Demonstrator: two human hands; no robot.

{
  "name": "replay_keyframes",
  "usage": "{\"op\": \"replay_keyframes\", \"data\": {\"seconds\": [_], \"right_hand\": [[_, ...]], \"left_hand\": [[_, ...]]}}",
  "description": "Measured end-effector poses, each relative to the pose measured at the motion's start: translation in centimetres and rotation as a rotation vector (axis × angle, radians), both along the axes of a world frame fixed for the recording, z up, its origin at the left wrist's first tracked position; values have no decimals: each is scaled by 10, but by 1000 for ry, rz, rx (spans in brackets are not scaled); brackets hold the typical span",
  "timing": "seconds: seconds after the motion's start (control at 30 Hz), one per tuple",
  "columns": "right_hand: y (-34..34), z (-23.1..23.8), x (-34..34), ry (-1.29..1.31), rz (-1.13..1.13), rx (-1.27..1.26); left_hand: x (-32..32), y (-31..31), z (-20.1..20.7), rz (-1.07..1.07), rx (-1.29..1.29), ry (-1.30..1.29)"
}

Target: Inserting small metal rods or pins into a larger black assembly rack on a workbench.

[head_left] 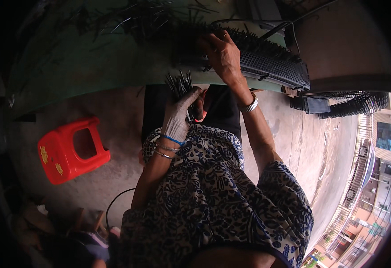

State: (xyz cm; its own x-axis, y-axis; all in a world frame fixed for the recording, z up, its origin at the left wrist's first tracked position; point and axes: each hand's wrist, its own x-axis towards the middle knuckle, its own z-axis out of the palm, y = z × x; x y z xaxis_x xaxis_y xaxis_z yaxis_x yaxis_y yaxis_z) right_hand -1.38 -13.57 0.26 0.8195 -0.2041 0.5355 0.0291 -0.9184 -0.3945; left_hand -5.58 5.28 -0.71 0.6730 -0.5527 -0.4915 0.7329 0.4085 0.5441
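My left hand [180, 111], in a pale knitted glove with its fingertips bare, is closed round a bundle of thin black strips [180, 82]. The strips point up and away, just off the table's near edge. My bare right hand [224, 53] is over the left part of a long black perforated rack [273, 69]. Its fingers are bent together in a pinch, and the dark shadow hides what is between them. Many short black pieces [260, 43] stand in a dense row along the rack's top.
A green table [93, 67] carries the rack and a loose heap of black strips [146, 22] at the back. A red plastic stool [61, 154] stands on the floor at left. More black racks [356, 105] lie at right, near a railing. A cable [115, 198] hangs at lower left.
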Motion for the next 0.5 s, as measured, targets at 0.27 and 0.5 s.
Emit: {"op": "replay_keyframes", "data": {"seconds": [0.27,0.5], "right_hand": [[3,-15,8,45,-23,-131],[10,-8,9,-115,-41,-71]], "left_hand": [[-2,-1,2,-53,73,-4],[-1,1,0,-5,14,46]]}}
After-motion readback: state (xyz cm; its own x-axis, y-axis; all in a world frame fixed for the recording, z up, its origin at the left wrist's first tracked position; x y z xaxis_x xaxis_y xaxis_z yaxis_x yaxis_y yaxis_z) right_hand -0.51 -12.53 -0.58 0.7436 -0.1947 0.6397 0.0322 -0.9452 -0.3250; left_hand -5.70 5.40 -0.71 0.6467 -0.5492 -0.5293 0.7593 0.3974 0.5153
